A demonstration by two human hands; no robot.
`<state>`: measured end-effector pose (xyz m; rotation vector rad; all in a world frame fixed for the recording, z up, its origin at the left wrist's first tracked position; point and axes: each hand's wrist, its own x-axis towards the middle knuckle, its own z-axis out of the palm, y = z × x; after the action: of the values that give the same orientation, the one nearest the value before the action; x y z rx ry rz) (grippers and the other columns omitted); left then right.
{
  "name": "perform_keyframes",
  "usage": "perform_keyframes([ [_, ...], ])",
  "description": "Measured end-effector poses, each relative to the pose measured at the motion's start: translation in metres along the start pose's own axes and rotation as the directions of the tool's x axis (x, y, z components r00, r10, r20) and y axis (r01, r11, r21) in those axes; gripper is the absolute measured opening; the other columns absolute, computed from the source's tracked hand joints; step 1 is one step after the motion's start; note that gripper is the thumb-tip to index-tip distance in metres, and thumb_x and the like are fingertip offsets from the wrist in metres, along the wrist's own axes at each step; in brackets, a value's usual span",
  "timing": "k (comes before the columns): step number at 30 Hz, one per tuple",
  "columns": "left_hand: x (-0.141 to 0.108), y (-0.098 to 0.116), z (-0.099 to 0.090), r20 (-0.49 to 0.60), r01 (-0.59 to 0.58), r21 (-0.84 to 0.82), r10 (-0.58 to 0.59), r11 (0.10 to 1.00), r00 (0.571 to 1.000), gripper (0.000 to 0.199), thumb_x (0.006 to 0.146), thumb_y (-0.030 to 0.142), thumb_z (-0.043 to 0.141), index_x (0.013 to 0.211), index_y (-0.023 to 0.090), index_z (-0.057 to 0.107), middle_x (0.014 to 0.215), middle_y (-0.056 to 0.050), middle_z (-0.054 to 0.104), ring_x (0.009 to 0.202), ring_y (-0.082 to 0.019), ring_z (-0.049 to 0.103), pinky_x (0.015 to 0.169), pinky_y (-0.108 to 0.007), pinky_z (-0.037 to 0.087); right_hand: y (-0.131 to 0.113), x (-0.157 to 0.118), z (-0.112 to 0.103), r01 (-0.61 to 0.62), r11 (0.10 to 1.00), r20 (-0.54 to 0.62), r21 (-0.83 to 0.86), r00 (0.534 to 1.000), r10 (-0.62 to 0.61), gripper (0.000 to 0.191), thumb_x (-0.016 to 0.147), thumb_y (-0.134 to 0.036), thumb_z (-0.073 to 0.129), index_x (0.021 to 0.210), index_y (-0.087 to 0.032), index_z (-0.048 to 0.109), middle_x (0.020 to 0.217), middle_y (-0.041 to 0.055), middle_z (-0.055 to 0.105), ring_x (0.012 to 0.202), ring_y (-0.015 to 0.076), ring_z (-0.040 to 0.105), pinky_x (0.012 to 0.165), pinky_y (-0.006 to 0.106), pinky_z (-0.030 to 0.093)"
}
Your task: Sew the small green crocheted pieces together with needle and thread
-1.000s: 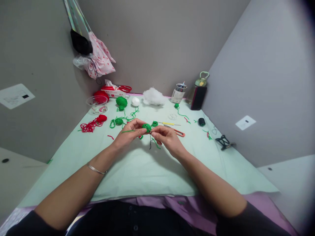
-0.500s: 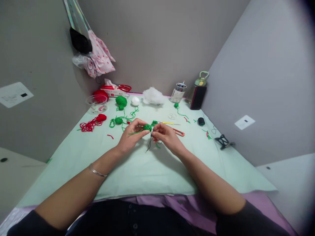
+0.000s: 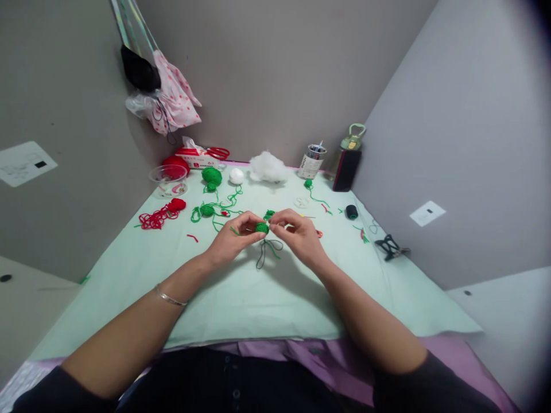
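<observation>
Between thumb and fingers, my left hand [image 3: 235,235] pinches a small green crocheted piece [image 3: 262,228]. My right hand [image 3: 297,232] is closed in a pinch at the piece's right edge; whatever lies between its fingertips is too small to make out. Black thread [image 3: 260,261] hangs in loops below the piece, with a green yarn end beside it. Just behind the fingers sits another small green yarn piece [image 3: 269,214]. A yellow-handled crochet hook and an orange cutter are mostly hidden behind my right hand.
Green yarn balls [image 3: 212,176], red yarn [image 3: 161,217], a clear tub [image 3: 169,181] and a tissue box with red scissors [image 3: 218,153] stand left. White stuffing [image 3: 267,167] lies at the back. A pen can [image 3: 312,162], bottle [image 3: 353,137], black thread spool [image 3: 352,212] and black clip [image 3: 390,248] are right.
My right hand has risen to the green piece's right edge and covers more of the hook and cutter. The green piece has turned slightly, and the black thread now hangs in wider loops.
</observation>
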<state>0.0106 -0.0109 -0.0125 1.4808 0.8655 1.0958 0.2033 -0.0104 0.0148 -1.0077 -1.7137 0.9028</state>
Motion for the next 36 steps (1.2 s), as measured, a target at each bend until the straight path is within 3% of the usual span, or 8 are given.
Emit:
perform_keyframes([
  [5,0.001,0.005,-0.006,0.08,0.084,0.022,-0.086,0.996,0.993,0.026,0.076,0.032,0.08,0.096,0.019,0.07,0.088,-0.002,0.066,0.082,-0.017,0.061,0.077,-0.031,0.045,-0.001,0.02,-0.051,-0.285,0.805,-0.001,0.521,0.942,0.334,0.027,0.077,-0.041,0.073,0.084,-0.023,0.054,0.076,-0.0011,0.065,0.048,0.0072,0.043,0.038,0.02,0.028],
  [8,0.0,0.008,-0.01,0.126,0.111,0.025,-0.113,0.994,0.986,0.022,0.078,0.032,0.078,0.094,0.019,0.072,0.085,-0.002,0.065,0.08,-0.017,0.061,0.076,-0.031,0.046,0.01,0.028,-0.106,-0.038,0.84,-0.31,0.541,0.92,0.241,0.031,0.078,-0.039,0.077,0.077,-0.023,0.051,0.067,-0.0036,0.056,0.054,0.0077,0.051,0.043,0.019,0.04],
  [12,0.0,0.011,-0.013,0.15,0.135,-0.024,-0.13,0.991,0.98,0.022,0.08,0.033,0.077,0.095,0.018,0.072,0.084,-0.003,0.066,0.078,-0.017,0.062,0.077,-0.032,0.047,0.022,0.029,-0.154,0.265,0.863,-0.674,0.43,0.73,0.112,0.023,0.079,-0.027,0.076,0.079,-0.024,0.053,0.064,-0.0055,0.054,0.055,0.0068,0.053,0.048,0.017,0.043],
  [15,0.0,0.009,-0.014,0.152,0.132,-0.056,-0.122,0.99,0.981,0.021,0.081,0.032,0.076,0.095,0.018,0.072,0.085,-0.003,0.066,0.078,-0.017,0.063,0.078,-0.032,0.048,0.019,0.029,-0.141,0.169,0.885,-0.613,0.433,0.775,0.152,0.021,0.072,-0.021,0.076,0.089,-0.022,0.065,0.063,-0.0055,0.059,0.05,0.0055,0.047,0.045,0.017,0.037],
  [20,0.002,0.004,-0.016,0.127,0.134,-0.098,-0.121,0.986,0.984,0.021,0.083,0.033,0.075,0.098,0.019,0.072,0.088,-0.003,0.066,0.08,-0.017,0.063,0.08,-0.033,0.048,0.002,0.02,-0.064,-0.1,0.979,-0.081,0.175,0.99,0.115,0.021,0.079,-0.033,0.075,0.092,-0.017,0.077,0.07,0.0001,0.064,0.061,0.0105,0.055,0.061,0.026,0.047],
  [25,0.001,0.007,-0.015,0.132,0.107,-0.063,-0.097,0.992,0.986,0.021,0.083,0.035,0.074,0.096,0.019,0.072,0.086,-0.003,0.066,0.081,-0.017,0.063,0.081,-0.033,0.047,-0.004,0.003,-0.019,-0.022,0.991,0.25,-0.136,0.967,0.056,0.016,0.081,-0.035,0.077,0.085,-0.019,0.077,0.081,0.0024,0.064,0.07,0.0144,0.057,0.066,0.029,0.045],
  [29,0.001,0.008,-0.013,0.136,0.114,-0.076,-0.103,0.991,0.985,0.023,0.082,0.037,0.075,0.095,0.019,0.072,0.085,-0.003,0.066,0.079,-0.017,0.063,0.079,-0.032,0.047,-0.005,0.001,-0.016,0.036,0.981,0.266,-0.189,0.964,0.016,0.015,0.088,-0.03,0.068,0.08,-0.02,0.076,0.078,0.002,0.062,0.07,0.0141,0.055,0.065,0.029,0.041],
  [36,0.0,0.007,-0.013,0.166,0.139,-0.098,-0.121,0.985,0.979,0.023,0.084,0.037,0.075,0.097,0.018,0.073,0.086,-0.003,0.065,0.08,-0.017,0.064,0.077,-0.031,0.049,0.003,0.015,-0.038,-0.154,0.981,-0.009,0.119,0.988,0.157,0.02,0.074,-0.037,0.078,0.071,-0.018,0.07,0.06,-0.0015,0.057,0.058,0.0122,0.047,0.057,0.028,0.037],
])
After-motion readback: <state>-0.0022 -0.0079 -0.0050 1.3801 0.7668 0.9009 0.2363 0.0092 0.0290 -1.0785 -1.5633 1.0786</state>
